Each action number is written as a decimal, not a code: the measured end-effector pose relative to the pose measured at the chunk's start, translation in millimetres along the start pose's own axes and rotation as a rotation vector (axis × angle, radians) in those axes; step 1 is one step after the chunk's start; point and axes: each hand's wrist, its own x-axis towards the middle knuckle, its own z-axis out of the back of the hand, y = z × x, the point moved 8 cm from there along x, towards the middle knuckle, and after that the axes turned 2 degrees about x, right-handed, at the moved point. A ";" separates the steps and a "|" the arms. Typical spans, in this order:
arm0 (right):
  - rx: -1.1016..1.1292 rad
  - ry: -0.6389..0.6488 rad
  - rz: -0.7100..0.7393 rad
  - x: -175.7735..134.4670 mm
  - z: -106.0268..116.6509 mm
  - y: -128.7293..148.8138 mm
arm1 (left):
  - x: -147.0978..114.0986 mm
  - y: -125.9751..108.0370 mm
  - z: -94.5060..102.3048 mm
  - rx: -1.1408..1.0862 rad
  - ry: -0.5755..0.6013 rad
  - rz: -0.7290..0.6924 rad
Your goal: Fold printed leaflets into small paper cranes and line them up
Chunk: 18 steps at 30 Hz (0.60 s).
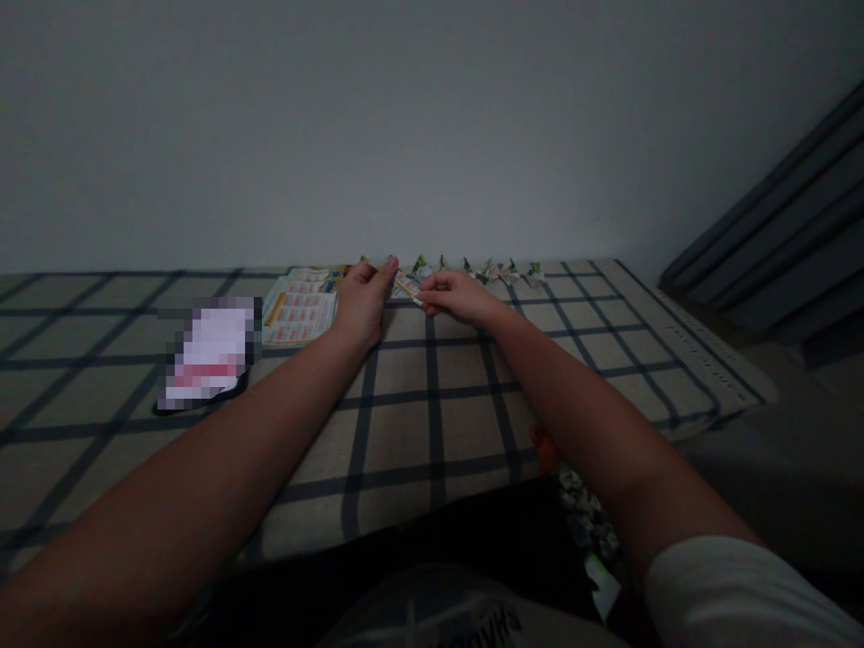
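Note:
Between my two hands is a folded strip of printed paper (408, 287), held above the far part of the checked cloth. My left hand (364, 292) pinches its left end, thumb uppermost. The fingers of my right hand (451, 295) are closed on its right end. Beside my left hand lie flat printed sheets (301, 309) with rows of orange and white blocks. Beyond my hands, several small folded paper pieces (490, 270) stand in a row near the wall, some partly hidden by my hands.
A lit phone (212, 351), its screen blurred out, lies at the left on the checked tablecloth (398, 387). Below my right forearm are an orange item (544, 448) and a heap of crumpled paper pieces (587, 513). A wall rises behind; a dark curtain (776, 225) hangs at right.

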 end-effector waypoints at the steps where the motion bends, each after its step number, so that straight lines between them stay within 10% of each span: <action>1: 0.007 -0.005 0.005 0.4 0.6 -0.1 | 0.1 0.8 0.8 0.010 -0.005 0.001; 18: -0.004 -0.056 -0.002 -1.5 3.8 3.9 | 4.4 14.7 0.1 -0.085 0.036 0.089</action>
